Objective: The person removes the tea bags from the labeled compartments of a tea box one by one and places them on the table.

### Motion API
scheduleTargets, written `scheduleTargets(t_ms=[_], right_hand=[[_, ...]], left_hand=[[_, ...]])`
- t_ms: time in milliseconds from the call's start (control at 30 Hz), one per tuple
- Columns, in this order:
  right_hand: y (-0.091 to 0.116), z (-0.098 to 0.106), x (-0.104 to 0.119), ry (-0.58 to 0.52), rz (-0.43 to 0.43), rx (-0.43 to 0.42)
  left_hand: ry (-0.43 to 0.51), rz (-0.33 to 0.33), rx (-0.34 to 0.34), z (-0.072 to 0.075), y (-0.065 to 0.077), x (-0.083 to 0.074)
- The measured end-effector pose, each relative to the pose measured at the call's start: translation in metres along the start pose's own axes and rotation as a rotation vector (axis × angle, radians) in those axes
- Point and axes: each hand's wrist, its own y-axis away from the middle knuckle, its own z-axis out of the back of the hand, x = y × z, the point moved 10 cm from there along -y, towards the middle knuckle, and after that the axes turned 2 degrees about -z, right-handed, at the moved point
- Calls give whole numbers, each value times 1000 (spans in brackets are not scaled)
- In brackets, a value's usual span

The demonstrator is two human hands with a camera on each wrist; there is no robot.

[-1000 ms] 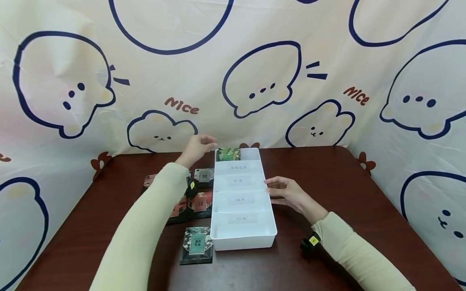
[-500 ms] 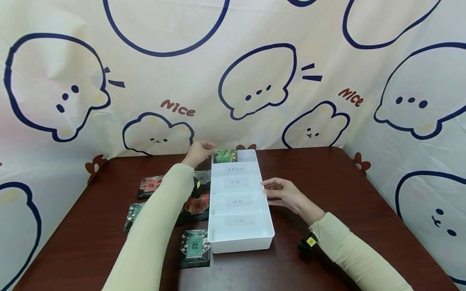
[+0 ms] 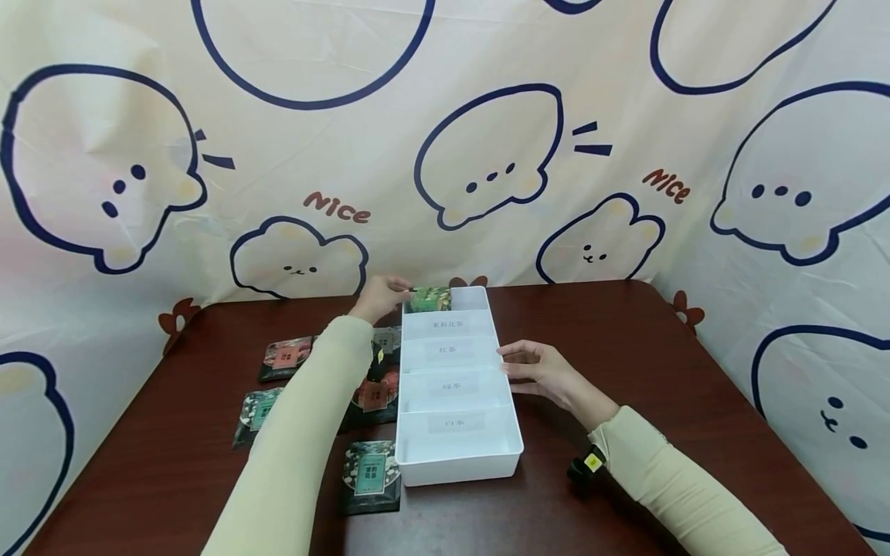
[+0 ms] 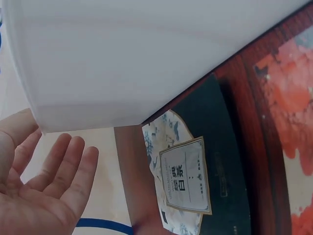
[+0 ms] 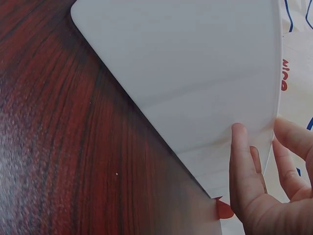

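Observation:
A white divided box (image 3: 459,468) stands lengthwise on the table, with a paper label in several of its compartments. In its far compartment, at the left, sits a green tea packet (image 3: 431,300). My left hand (image 3: 378,300) is at the box's far left corner, beside that packet. In the left wrist view its thumb and index finger reach to the rim, their tips hidden, while the other fingers hang relaxed; whether they pinch the packet is unclear. Along the box's right side, my right hand (image 3: 549,373) rests its extended fingers against the wall (image 5: 195,63) and rim.
Left of the box lie more tea packets: a teal one (image 3: 371,477) near the front, a red one (image 3: 375,395), a pink-red one (image 3: 287,357), another teal one (image 3: 256,413), and a grey-labelled one (image 4: 186,171) partly behind the left arm. A printed curtain (image 3: 389,177) hangs behind the table.
My left hand has lowered from above the box's far left corner to the rim beside the green packet. My right hand stays at the box's side. The view has shifted slightly.

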Motion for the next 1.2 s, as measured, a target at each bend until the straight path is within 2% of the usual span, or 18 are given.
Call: scheduleTargets(t_ms=[133, 400, 667, 800, 967, 1100, 1200], right_hand=[[0, -1, 0, 1, 2, 0], [1, -1, 1, 10, 3, 0], [1, 0, 3, 18, 6, 3], [1, 0, 2, 19, 10, 6], [1, -1, 2, 14, 10, 12], [1, -3, 3, 10, 11, 17], [2, -2, 3, 9, 13, 21]], left_hand=[[-15, -4, -22, 1, 0, 2], [29, -7, -81, 7, 3, 1], [123, -23, -65, 9, 10, -6], [165, -77, -76, 14, 10, -13], [185, -156, -125, 25, 10, -26], [224, -209, -187, 37, 16, -40], [286, -253, -260, 49, 21, -53]])
